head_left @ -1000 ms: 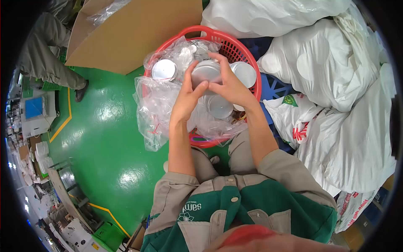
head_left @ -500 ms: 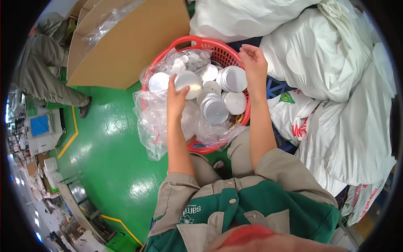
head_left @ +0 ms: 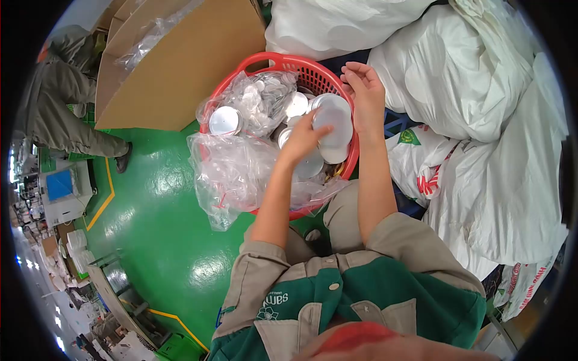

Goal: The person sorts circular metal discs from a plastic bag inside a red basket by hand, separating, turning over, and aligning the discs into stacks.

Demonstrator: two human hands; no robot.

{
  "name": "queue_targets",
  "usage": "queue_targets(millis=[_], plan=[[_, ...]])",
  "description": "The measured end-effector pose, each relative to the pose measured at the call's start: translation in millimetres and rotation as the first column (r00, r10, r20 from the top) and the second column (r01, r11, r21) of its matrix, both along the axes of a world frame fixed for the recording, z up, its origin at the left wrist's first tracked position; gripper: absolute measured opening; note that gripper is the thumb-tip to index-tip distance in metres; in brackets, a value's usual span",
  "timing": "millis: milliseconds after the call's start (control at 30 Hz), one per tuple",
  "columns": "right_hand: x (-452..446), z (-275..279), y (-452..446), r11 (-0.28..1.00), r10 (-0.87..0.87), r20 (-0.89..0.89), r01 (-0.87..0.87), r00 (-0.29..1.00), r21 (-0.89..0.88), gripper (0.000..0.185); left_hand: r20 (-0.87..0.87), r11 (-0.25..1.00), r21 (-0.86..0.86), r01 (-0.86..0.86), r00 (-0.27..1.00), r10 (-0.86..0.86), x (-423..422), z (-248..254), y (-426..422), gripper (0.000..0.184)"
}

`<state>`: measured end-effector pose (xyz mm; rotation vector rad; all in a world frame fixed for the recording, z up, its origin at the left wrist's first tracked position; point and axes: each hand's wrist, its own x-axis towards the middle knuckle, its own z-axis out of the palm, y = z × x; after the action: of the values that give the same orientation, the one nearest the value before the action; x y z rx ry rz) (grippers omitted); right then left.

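My left hand point(head_left: 306, 139) is closed on the edge of a flat round metal disc point(head_left: 335, 127), with the thumb on its upper face. That disc lies over a stack of similar silver discs at the right side of a red plastic basket point(head_left: 272, 58). Beside the basket's right rim is my right hand point(head_left: 366, 90), its fingers loosely bent and nothing visible in them. A separate disc point(head_left: 224, 121) rests at the left of the basket. Behind it, a clear bag holds many small round metal pieces point(head_left: 265, 96). Clear plastic point(head_left: 232, 171) drapes over the front rim.
A large cardboard box point(head_left: 186, 66) stands at the back left. Bulging white sacks point(head_left: 451, 78) crowd the right side. Another person's leg point(head_left: 81, 123) shows at the left, on the green floor point(head_left: 162, 210) with yellow lines.
My left hand has moved right with a disc, from the basket's middle to the stack at the right. My right hand has stayed by the rim.
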<state>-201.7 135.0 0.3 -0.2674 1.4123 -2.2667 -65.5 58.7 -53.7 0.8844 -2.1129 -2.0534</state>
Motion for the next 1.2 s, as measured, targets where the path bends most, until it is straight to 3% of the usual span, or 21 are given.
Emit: queue_targets(millis=[33,100,167,267,333,367,467,533,600,667,733,800,833,933,967,1033,1067,1133,1200], plan=[[0.6,1.7,0.7,1.0,0.01,-0.011,-0.009,1.0,0.017,0.018,0.111,0.941,-0.322,0.106,0.991,-0.073,1.2,-3.6,8.0,0.062],[3.9,3.5,-0.7,0.999,0.03,0.002,-0.03,1.0,0.015,0.014,0.14,0.889,-0.43,0.158,0.984,-0.107,0.6,-3.0,17.6,0.064],[6.1,5.1,-0.1,0.997,0.065,-0.014,-0.065,0.998,0.049,0.014,0.193,0.894,-0.412,0.174,0.976,-0.101,1.1,6.0,17.5,0.064],[6.9,5.4,-0.3,0.994,0.096,-0.04,-0.094,0.995,0.058,0.014,0.116,0.942,-0.261,0.21,0.976,-0.186,7.7,10.9,11.5,0.058],[8.7,5.2,-1.8,0.991,0.122,-0.004,-0.121,0.993,0.061,0.014,0.184,0.854,-0.465,0.234,0.969,-0.165,13.4,-2.1,15.5,0.055],[9.0,4.6,-2.1,0.988,0.137,-0.025,-0.135,0.99,0.075,0.014,0.163,0.922,-0.343,0.177,0.978,-0.127,12.8,-8.9,16.0,0.052],[9.8,0.6,-2.5,0.972,0.209,-0.089,-0.197,0.974,0.126,0.016,0.077,0.812,-0.582,0.053,0.997,-0.01,15.5,6.0,7.4,0.048],[14.2,6.1,-3.3,0.967,0.219,-0.09,-0.204,0.972,0.155,0.016,-0.015,0.686,-0.703,-0.189,0.968,0.251,23.0,13.6,-18.8,0.042],[17.4,5.7,-5.5,0.962,0.238,-0.102,-0.22,0.966,0.162,0.016,-0.218,0.487,-0.769,-0.414,0.886,0.408,40.8,-0.5,-63.2,0.037],[22.0,7.4,-8.5,0.957,0.255,-0.098,-0.237,0.962,0.165,0.016,-0.253,0.289,-0.842,-0.455,0.808,0.532,65.1,-11.4,-100.9,0.04],[26.7,-0.3,-15.3,0.954,0.272,-0.163,-0.244,0.948,0.173,0.016,-0.235,0.248,-0.845,-0.473,0.747,0.622,88.4,-29.0,-131.3,0.05],[33.3,-4.9,-21.6,0.951,0.27,-0.206,-0.228,0.94,0.21,0.013,-0.139,0.333,-0.839,-0.43,0.761,0.634,107.8,-60.5,-151.2,0.06],[37.3,-7.6,-25.1,0.951,0.278,-0.236,-0.232,0.931,0.205,0.013,-0.029,0.44,-0.78,-0.445,0.728,0.685,111.1,-62.6,-153.3,0.074],[49.0,-11.8,-32.4,0.914,0.342,-0.336,-0.227,0.878,0.338,0.013,-0.033,0.395,-0.807,-0.438,0.702,0.712,106.9,-55.1,-144.7,0.082],[53.5,-9.7,-32.1,0.902,0.354,-0.387,-0.201,0.852,0.383,0.013,0.004,0.433,-0.775,-0.461,0.681,0.732,103.3,-51.2,-142.7,0.089],[60.8,-5.9,-34.5,0.878,0.394,-0.425,-0.197,0.815,0.436,0.014,0.027,0.502,-0.65,-0.57,0.643,0.765,107.7,-60.5,-150.2,0.089],[63.2,-7.9,-35.1,0.87,0.411,-0.458,-0.189,0.789,0.455,0.014,-0.093,0.441,-0.683,-0.583,0.667,0.739,110.6,-62.6,-152.1,0.089],[69.7,-5.5,-37.5,0.869,0.428,-0.458,-0.216,0.779,0.444,0.015,-0.068,0.502,-0.582,-0.64,0.653,0.755,116.9,-65.7,-162.8,0.074],[75.0,-4.6,-39.2,0.857,0.461,-0.429,-0.264,0.777,0.443,0.016,-0.043,0.497,-0.615,-0.612,0.655,0.754,116.5,-67.3,-162.6,0.069]])
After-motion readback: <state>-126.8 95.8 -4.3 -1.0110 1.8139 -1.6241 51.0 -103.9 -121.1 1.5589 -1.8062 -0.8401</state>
